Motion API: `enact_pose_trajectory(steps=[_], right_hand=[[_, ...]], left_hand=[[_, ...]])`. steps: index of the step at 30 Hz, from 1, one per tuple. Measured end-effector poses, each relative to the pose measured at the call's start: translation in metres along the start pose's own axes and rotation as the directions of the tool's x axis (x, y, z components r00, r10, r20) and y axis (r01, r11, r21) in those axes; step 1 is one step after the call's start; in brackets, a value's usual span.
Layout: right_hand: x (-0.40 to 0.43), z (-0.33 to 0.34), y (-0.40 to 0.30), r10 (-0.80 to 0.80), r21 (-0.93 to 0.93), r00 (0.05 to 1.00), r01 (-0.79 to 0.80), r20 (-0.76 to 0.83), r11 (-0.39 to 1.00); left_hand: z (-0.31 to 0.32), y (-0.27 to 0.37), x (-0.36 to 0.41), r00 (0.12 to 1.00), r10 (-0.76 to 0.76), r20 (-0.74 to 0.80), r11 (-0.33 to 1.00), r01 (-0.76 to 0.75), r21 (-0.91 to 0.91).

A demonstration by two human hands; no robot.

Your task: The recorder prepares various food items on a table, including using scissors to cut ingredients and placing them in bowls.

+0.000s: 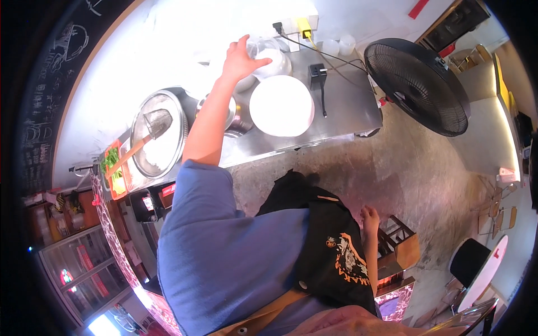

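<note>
My left hand (241, 61) reaches over the steel counter (349, 96), its thumb and fingers spread at the left side of a clear rounded container (273, 56) with white contents. Glare hides whether it grips the container. In front of that stands a large round white item (281, 106), too overexposed to identify. Beneath my left forearm is a shiny metal pot (239, 122). Further left, a wooden-handled mesh strainer (158, 122) rests across an oval metal basin (181, 138) of white powdery material. My right hand (370, 213) hangs low beside the black apron, fingers loosely curled, nothing seen in it.
An orange tray (119, 191) of green leaves sits at the counter's left end. Cables and a black power adapter (317, 76) lie behind on the right. A large black fan (416, 88) stands beyond the counter's right end. A wooden stool (405, 250) is near my right arm.
</note>
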State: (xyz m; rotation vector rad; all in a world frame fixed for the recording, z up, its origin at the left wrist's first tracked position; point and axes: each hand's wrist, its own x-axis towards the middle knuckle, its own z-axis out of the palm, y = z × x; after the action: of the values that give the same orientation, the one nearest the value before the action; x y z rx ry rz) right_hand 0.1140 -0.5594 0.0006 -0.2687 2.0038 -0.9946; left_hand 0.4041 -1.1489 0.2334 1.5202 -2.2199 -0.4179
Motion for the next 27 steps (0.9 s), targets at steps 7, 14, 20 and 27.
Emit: enact_pose_trajectory(steps=[7,14,20,27], right_hand=[[-0.028,0.102,-0.274,-0.541,0.170,0.816,0.515,0.202,0.840],[-0.038,0.154,-0.344,-0.531,0.368,0.722,0.393,0.444,0.843],[-0.029,0.098,-0.266,-0.386,0.273,0.907,0.333,0.170,0.902],[-0.056,-0.006,-0.080,-0.046,0.354,0.963,0.142,-0.265,0.925]], left_hand=[[-0.070,0.041,-0.118,0.998,0.044,-0.043,0.417,-0.058,-0.907],[-0.031,0.079,-0.185,0.850,0.452,0.271,0.241,0.176,-0.954],[-0.089,-0.039,-0.101,0.899,-0.396,-0.185,0.826,0.260,-0.501],[-0.032,-0.235,0.014,0.950,-0.312,0.017,0.909,0.293,0.296]])
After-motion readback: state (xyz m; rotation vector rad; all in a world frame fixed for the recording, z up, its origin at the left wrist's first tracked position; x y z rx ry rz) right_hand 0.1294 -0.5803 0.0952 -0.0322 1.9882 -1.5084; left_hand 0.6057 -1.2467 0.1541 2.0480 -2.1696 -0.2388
